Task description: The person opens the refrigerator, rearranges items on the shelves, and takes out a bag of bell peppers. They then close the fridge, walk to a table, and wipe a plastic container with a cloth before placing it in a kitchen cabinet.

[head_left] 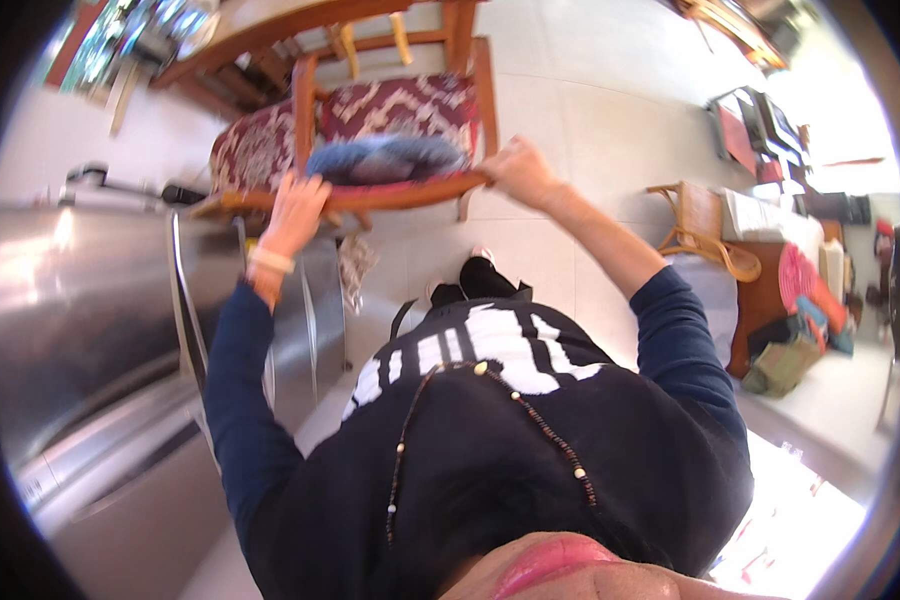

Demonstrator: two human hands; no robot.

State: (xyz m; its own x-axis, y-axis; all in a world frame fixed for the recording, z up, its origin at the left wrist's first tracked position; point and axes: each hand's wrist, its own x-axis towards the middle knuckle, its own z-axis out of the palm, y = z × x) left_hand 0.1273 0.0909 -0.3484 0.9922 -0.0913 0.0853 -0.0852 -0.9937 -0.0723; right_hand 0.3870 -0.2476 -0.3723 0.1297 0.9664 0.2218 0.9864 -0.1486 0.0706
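A wooden chair (410, 192) with a maroon patterned seat stands in front of me, its back rail closest to me. My left hand (298, 212) is closed round the left part of that rail. Its right end is in the grip of my right hand (520, 172), whose fingers are slightly blurred. Between my hands, just beyond the rail, a fluffy blue-grey bundle (385, 157) lies against the chair; what it is I cannot tell. A second maroon patterned seat (253, 150) sits directly to the left.
Stainless steel units (80, 310) fill the left side. A crumpled cloth (355, 268) hangs beside them. Beyond the chair is a wooden table edge (270, 38). On the right stand a rattan-armed chair (698, 222) and a pile of bags and cloths (795, 340). Pale tiled floor (580, 110) runs between.
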